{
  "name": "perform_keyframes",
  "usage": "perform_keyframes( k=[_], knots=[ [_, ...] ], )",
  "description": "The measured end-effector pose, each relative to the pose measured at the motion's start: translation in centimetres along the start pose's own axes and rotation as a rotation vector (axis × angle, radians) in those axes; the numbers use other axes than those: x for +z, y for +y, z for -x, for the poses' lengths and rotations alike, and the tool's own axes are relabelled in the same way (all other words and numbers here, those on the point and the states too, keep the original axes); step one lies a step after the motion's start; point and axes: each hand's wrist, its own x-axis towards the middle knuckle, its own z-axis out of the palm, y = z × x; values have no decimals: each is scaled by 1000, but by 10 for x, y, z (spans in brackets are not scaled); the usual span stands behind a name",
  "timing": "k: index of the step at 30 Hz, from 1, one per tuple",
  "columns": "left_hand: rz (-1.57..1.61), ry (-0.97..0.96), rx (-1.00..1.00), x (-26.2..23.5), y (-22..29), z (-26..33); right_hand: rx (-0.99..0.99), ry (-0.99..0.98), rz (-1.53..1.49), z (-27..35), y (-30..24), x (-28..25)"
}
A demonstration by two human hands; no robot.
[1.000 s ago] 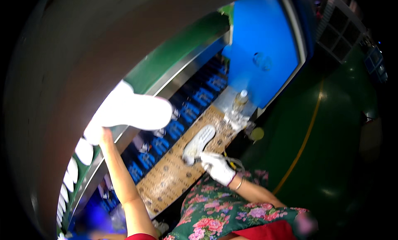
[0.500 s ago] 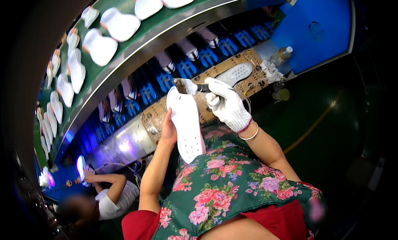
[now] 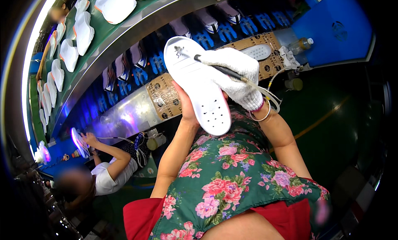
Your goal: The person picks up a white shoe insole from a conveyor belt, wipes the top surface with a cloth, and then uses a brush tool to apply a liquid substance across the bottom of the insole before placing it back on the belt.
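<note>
My left hand (image 3: pixel 185 105) holds a white shoe sole (image 3: pixel 195 84) from underneath, its upper face with small holes turned toward me. My right hand (image 3: pixel 234 76), in a white knit glove, grips a thin dark brush (image 3: pixel 215 66) whose tip rests on the far end of the sole. A thin cord (image 3: pixel 269 97) trails from the glove's wrist. Both hands are raised in front of my flowered apron (image 3: pixel 232 186).
A cardboard-covered bench (image 3: pixel 166 97) holds another white sole (image 3: pixel 259 52) and a small bottle (image 3: pixel 300 44). Behind it run blue racks with shoes (image 3: pixel 157 64) and a green conveyor (image 3: pixel 124 24) carrying white soles (image 3: pixel 114 6). A co-worker in a white shirt (image 3: pixel 110 173) works at my left.
I have brought the sole down from the conveyor and closer to me, and my gloved right hand has moved onto it with the brush. My head has tilted downward.
</note>
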Motion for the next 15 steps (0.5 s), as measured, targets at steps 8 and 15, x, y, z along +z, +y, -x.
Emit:
perform_keyframes(
  k=[8, 15],
  knots=[
    [65, -169, 12, -42, -9, 1, -124, -198, 257, 39, -2, 15],
    [-563, 234, 146, -25, -2, 3, 195, -17, -98, 38, -9, 5]
  ],
)
